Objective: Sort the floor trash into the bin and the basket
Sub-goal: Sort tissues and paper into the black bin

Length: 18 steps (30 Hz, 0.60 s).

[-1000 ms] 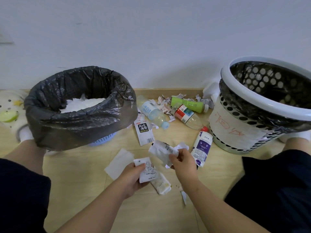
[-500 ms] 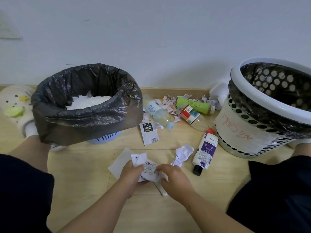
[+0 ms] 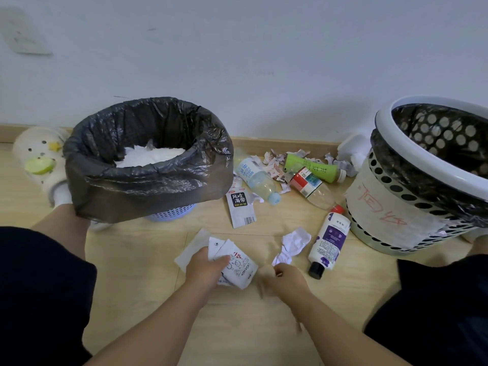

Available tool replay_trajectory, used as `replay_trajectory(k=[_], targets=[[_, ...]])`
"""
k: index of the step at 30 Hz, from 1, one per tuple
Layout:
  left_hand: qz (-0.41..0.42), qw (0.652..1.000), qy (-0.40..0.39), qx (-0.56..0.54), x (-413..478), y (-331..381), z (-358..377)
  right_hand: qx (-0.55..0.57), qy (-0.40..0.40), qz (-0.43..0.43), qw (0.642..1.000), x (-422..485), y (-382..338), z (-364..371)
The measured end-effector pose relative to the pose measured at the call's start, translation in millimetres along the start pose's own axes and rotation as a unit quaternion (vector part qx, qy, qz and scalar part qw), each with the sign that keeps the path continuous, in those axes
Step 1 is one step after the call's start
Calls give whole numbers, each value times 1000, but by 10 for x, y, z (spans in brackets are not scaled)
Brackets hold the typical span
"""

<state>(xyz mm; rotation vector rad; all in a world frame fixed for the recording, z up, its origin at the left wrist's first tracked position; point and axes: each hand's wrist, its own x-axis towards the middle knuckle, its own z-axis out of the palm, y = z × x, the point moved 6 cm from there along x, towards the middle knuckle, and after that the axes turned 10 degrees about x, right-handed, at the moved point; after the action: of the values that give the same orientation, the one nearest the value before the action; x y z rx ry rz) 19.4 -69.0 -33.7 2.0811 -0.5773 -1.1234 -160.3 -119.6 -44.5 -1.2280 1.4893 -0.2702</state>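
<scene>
While in left grip point(image 3: 203, 270) — wrapper point(image 3: 240, 265) down-right

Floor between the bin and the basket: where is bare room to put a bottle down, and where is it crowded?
The floor is bare in front of the black-lined bin, left of the left hand, and also right of the white bottle, in front of the basket. Along the wall, bottles and paper scraps crowd the strip; avoid it.

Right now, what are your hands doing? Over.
Left hand grips white wrappers. Right hand blurred, grip unclear, near crumpled paper. Purple bottle lies beside basket.
</scene>
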Motion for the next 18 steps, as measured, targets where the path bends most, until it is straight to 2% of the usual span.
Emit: replay_trajectory(k=[3,5,7,11,15,18], targets=[[3,1000,17,8,-50,93,-33,201,34,39,978,-53,-102,-138],[11,1000,24,4,-89,164,-55,263,49,26,963,-96,-234,-216],[14,1000,-7,-7,-165,256,-35,303,37,10,952,-137,-366,-238],[27,993,-116,-14,-412,488,79,292,6,-31,956,-262,-591,-226],[66,986,-146,-34,-530,689,18,232,45,-90,967,-411,-740,-216],[109,987,-116,-22,-655,893,-98,234,55,-118,963,-535,-862,-266]])
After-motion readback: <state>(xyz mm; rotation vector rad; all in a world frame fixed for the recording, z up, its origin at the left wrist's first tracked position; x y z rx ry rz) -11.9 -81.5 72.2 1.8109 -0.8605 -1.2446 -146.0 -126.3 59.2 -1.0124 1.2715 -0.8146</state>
